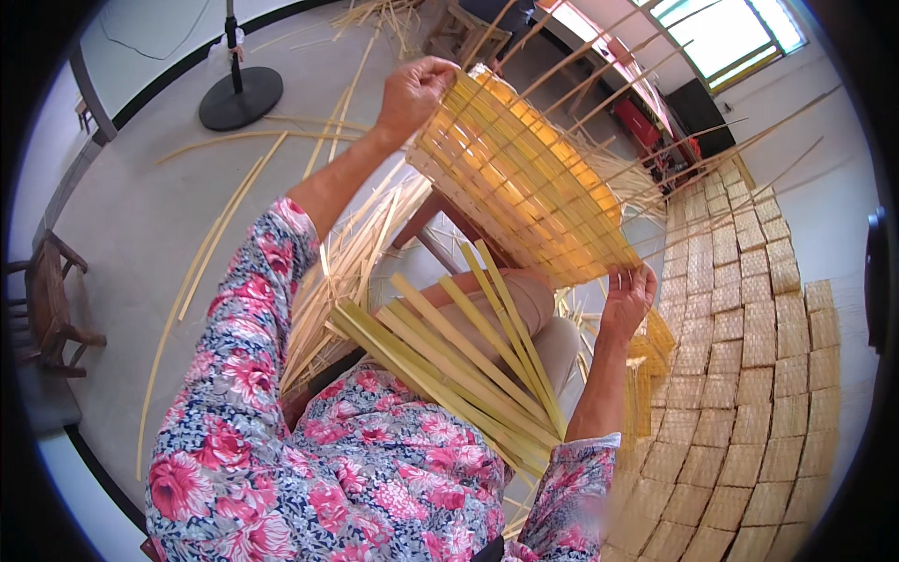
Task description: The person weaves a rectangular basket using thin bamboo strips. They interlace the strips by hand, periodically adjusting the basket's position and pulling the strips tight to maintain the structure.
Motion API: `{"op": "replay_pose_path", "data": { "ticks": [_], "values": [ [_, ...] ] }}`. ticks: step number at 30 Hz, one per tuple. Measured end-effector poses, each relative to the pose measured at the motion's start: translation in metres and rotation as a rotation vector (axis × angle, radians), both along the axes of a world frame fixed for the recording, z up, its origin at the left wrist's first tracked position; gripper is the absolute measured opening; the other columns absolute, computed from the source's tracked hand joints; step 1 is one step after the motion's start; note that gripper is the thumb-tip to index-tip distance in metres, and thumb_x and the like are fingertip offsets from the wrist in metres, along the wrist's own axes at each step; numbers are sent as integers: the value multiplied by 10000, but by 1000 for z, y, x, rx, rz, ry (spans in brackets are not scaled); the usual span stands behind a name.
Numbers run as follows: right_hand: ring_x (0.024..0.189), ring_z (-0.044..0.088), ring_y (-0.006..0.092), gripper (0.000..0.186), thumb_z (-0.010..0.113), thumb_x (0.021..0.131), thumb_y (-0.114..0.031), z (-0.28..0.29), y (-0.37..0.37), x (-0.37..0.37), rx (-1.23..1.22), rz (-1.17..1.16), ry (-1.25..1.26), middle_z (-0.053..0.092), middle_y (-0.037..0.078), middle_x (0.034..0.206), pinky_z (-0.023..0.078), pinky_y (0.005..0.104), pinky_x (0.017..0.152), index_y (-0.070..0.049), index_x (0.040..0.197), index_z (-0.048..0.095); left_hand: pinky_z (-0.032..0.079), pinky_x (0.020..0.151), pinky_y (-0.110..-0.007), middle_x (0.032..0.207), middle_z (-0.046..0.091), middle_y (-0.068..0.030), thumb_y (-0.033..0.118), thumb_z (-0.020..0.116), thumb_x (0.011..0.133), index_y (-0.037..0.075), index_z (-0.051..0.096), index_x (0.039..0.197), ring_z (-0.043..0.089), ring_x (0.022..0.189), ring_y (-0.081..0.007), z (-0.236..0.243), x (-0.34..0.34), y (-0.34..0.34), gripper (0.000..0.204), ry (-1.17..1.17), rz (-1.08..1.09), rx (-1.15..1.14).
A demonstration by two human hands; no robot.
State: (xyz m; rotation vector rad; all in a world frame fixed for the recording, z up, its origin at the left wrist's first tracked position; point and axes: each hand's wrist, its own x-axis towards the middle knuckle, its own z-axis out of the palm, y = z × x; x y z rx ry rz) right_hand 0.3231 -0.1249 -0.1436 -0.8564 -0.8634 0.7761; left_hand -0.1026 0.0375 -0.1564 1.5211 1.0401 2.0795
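A half-woven bamboo panel is held up in front of me, its thin bare ribs sticking out past the weave toward the upper right. A wide yellow-green bamboo strip lies across those ribs. At its upper left end my left hand is closed on the strip beside the panel's edge. My right hand pinches the other end at the lower right corner; its fingertips are partly hidden. Across my lap rests a fan of loose flat bamboo strips.
Stacked woven bamboo pieces cover the floor on the right. A pile of pale strips lies left of my knees. Farther off are a wooden chair, a round black stand base and long strips on the floor.
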Motion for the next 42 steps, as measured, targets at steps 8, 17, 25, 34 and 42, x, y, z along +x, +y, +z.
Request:
{"op": "replay_pose_path", "data": {
  "ticks": [8, 17, 25, 34, 42],
  "values": [
    [889, 617, 194, 93, 551, 996, -149, 0, -15, 3, 2, -110, -82, 626, 73, 989, 564, 375, 795, -90, 1064, 526, 491, 545, -315, 691, 662, -82, 5, 580, 858, 33, 680, 1005, 629, 593, -163, 5, 1, 9, 180, 183, -98, 65],
    [865, 638, 170, 74, 580, 981, -136, -2, -10, -7, 32, -177, -112, 639, 64, 969, 586, 346, 725, -84, 1013, 537, 527, 636, -227, 785, 668, 23, 131, 645, 932, 66, 708, 1006, 605, 727, -42, -6, 4, 18, 117, 81, -123, -60],
    [864, 625, 156, 135, 619, 958, -138, -2, -4, -14, 5, -190, 36, 628, 52, 956, 565, 343, 712, -71, 1050, 546, 530, 750, -288, 1031, 692, -65, 125, 663, 919, 91, 682, 1103, 660, 885, -162, 43, 62, -59, 188, 642, -120, 308],
    [890, 620, 203, 118, 587, 958, -81, 1, -5, -23, 84, -116, 18, 617, 93, 996, 544, 370, 739, -51, 1056, 528, 504, 637, -428, 741, 658, -194, 208, 585, 888, 41, 691, 861, 660, 708, -369, 50, 118, -36, 200, 795, -256, 258],
    [872, 621, 215, 145, 560, 963, -49, -4, 4, -3, 32, -92, -75, 618, 112, 1014, 591, 413, 759, -45, 1107, 542, 493, 629, -461, 732, 622, -206, 178, 543, 896, 62, 602, 878, 629, 698, -408, 37, 120, -17, 131, 819, -219, 479]
  ]
}}
